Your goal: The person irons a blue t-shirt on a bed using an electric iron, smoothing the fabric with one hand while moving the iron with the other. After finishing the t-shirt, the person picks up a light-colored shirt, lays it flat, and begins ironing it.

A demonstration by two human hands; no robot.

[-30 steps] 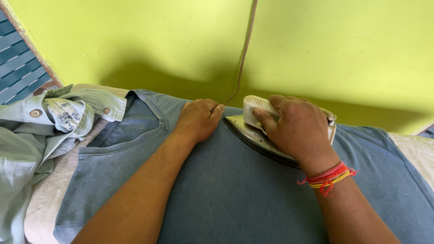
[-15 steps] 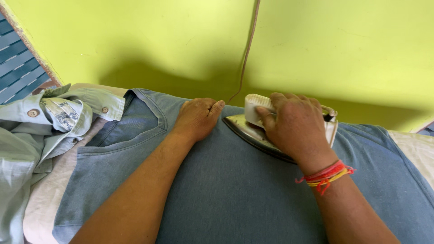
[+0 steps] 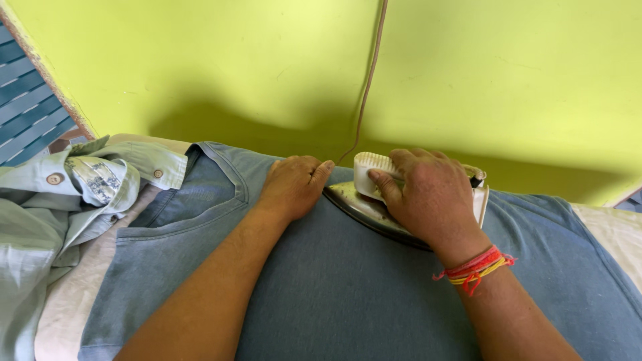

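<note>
A blue-grey T-shirt [image 3: 334, 287] lies spread over a padded board. My right hand [image 3: 428, 194] grips the white handle of a clothes iron [image 3: 364, 200], whose metal sole rests flat on the shirt near its far edge. My left hand [image 3: 294, 184] lies palm down on the cloth just left of the iron's tip, fingers together, holding nothing. A bracelet of red and yellow threads [image 3: 475, 267] circles my right wrist.
A pale green button shirt [image 3: 60, 207] is bunched at the left end of the white-padded board [image 3: 73, 294]. The iron's brown cord [image 3: 368, 73] runs up a yellow-green wall [image 3: 501, 80] close behind. A blue slatted panel [image 3: 23, 100] shows at far left.
The iron and my right hand have slid a little to the left, closing on my left hand. The view has tipped slightly, so everything sits lower in the frame.
</note>
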